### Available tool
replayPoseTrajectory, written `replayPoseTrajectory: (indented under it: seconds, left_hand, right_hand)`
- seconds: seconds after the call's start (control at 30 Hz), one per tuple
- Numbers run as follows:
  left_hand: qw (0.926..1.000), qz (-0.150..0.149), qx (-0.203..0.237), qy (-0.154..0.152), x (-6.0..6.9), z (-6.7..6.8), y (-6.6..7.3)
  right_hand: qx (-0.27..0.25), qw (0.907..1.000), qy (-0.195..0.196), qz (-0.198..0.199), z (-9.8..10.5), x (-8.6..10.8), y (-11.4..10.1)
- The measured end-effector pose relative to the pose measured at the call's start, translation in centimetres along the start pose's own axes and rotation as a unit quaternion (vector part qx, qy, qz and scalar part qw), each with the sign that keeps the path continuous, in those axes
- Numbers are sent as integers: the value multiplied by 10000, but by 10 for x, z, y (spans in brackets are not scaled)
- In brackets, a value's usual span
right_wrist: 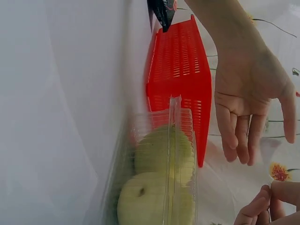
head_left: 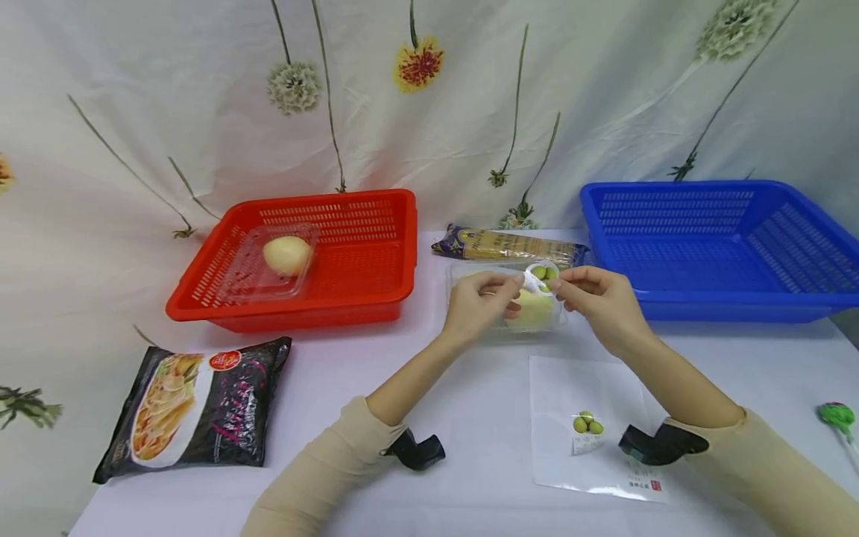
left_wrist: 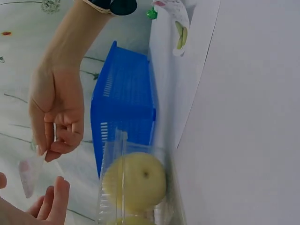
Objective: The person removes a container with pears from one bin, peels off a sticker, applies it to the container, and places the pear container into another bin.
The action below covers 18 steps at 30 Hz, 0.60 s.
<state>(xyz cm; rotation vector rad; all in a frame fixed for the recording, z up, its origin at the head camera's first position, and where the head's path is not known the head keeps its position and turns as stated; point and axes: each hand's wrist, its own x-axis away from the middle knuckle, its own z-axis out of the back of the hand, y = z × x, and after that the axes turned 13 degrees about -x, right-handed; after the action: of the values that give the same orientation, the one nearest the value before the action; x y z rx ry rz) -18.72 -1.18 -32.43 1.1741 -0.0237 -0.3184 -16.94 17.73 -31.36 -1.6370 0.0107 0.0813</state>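
A small round sticker (head_left: 542, 274) with a white rim and a picture of green fruit is held up in the air. My right hand (head_left: 602, 302) pinches its edge between thumb and fingertips. On the sticker's other side is my left hand (head_left: 479, 302); in the right wrist view the left hand (right_wrist: 251, 89) has its fingers extended and thumb spread apart. Below and behind the hands stands a closed clear plastic box (head_left: 537, 317), partly hidden by them. Large pale yellow-green round fruits (left_wrist: 136, 180) are inside it.
A red basket (head_left: 365, 306) at left holds a clear box with one pale fruit. A blue basket (head_left: 725, 302) stands at right. Behind the box lies a pasta packet (head_left: 510, 245). A black noodle bag (head_left: 201, 410), a clear printed sheet (head_left: 557, 447) and a green-headed item (head_left: 836, 415) lie nearer.
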Motion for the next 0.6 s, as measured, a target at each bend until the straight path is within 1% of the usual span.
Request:
replayPoseTrajectory:
  seconds: [0.03,0.07,0.1,0.13,0.2,0.23,0.3,0.33,0.37,0.47,0.53,0.6]
  left_hand:
    - [9995,123,244,139,-2,6,1]
    - [9987,217,378,259,-4,11,2]
    - [9980,277,435,361,-6,15,3]
    - [9981,296,370,405,-7,19,2]
    - [9983,234,30,527,-9,24,0]
    - [9978,188,-271,583,-10,26,-1]
    - [9938,50,-907,634,-12,29,-6]
    - [9902,-14,-1233,651,-13,29,-8]
    - [9855,-84,-1559,663,-14,30,-10]
    - [9648,-362,-2516,681,-17,29,-16]
    - [9491,-548,-3010,754,-18,28,-17]
    - [9340,-699,-3399,847,-19,28,-19]
  right_hand:
    - [-113,9999,-9,27,-6,-4,0]
    - [-185,9998,-24,55,-12,-8,0]
    - [-230,9997,-53,85,-17,-12,0]
    - [-196,9997,-69,118,-20,-16,0]
    - [-45,9997,-161,186,-25,-24,0]
    - [96,9994,-237,233,-26,-29,0]
    - [398,9978,-413,324,-28,-39,0]
    - [567,9966,-491,347,-29,-44,0]
    - [685,9954,-570,354,-30,-49,1]
    - [990,9922,-720,245,-32,-62,2]
    - [1137,9904,-772,138,-33,-69,3]
    - [1236,9888,-829,107,-35,-74,4]
